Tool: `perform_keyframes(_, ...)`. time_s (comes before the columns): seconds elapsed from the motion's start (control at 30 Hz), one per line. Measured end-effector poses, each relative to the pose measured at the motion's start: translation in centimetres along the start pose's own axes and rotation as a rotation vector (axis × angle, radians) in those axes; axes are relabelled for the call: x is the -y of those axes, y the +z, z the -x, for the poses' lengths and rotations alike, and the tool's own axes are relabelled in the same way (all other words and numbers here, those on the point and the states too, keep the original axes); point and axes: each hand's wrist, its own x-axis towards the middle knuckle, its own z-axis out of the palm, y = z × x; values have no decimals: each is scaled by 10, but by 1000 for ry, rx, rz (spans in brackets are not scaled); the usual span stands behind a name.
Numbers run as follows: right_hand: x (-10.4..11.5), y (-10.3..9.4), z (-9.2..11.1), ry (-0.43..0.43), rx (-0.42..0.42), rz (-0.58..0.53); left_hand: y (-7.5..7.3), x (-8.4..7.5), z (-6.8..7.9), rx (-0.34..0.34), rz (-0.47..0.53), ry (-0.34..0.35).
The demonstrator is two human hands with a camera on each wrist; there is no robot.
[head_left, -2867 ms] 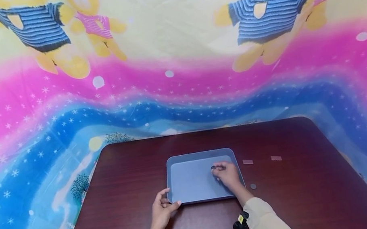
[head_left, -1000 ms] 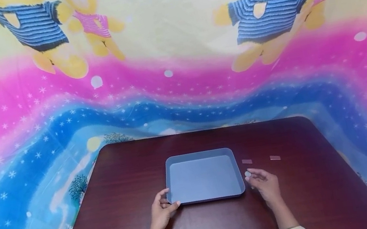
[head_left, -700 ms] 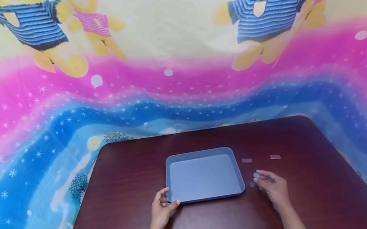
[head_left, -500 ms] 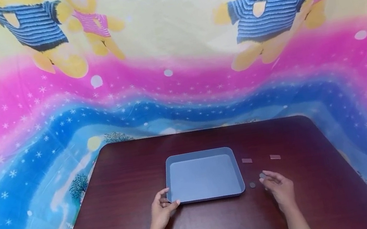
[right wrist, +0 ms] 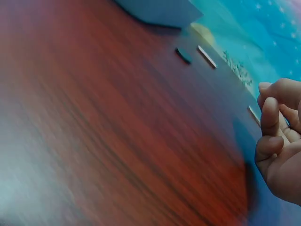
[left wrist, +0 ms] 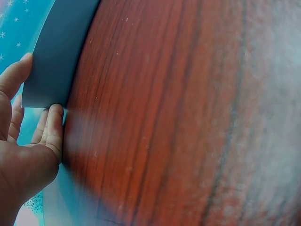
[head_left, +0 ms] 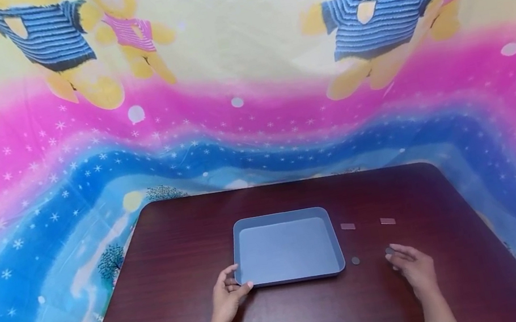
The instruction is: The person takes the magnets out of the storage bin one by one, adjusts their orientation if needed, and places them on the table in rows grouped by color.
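A shallow grey-blue tray point(head_left: 286, 251) lies on the dark red-brown table. At its near left corner my left hand point(head_left: 227, 298) holds the rim, thumb on the near side and fingers on the left side; the left wrist view shows this hand point(left wrist: 28, 141) at the tray's corner point(left wrist: 59, 56). Right of the tray, my right hand point(head_left: 417, 269) pinches a small dark round disc point(head_left: 389, 250) between thumb and fingertips. In the right wrist view the fingers of that hand point(right wrist: 284, 141) hide the disc. A similar disc point(head_left: 355, 260) lies on the table between tray and hand.
Two small thin pinkish rectangular pieces, a nearer one point(head_left: 348, 226) and a farther one point(head_left: 388, 221), lie right of the tray. The table point(head_left: 174, 245) ends at a patterned cloth point(head_left: 252, 127) with bears and snowflakes behind it.
My right hand has moved from inside the tray out to the right with the disc, passing the other disc on the table. My left hand and the tray stay in place.
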Motion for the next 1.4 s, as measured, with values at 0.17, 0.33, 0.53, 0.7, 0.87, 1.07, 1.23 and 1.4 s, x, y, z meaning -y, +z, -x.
perform_keyframes(0.17, -7, -8, -8, -24, -23, 91, 0, 0, 0, -11, 9, 1)
perform_keyframes(0.33, -9, -14, -11, -53, -30, 206, 1, 2, -1, -21, 60, -18)
perform_keyframes(0.53, -6, -21, -11, 1, -12, 277, 3, 1, 0, -25, 66, -24)
perform_keyframes(0.7, -2, -23, -10, 3, 34, 309, 3, 1, 0, -25, 44, -21)
perform_keyframes(0.87, 0, -22, -11, -8, 53, 364, 2, 10, -4, -26, 45, -21)
perform_keyframes(1.07, 3, -18, -12, -36, 58, 466, 2, 31, -14, -45, 23, -29)
perform_keyframes(1.23, 4, -15, -12, -45, 48, 494, 3, 34, -15, -42, 5, -27)
perform_keyframes(1.4, 2, -14, -14, -54, 54, 504, 1, 19, -10, -26, 18, -29)
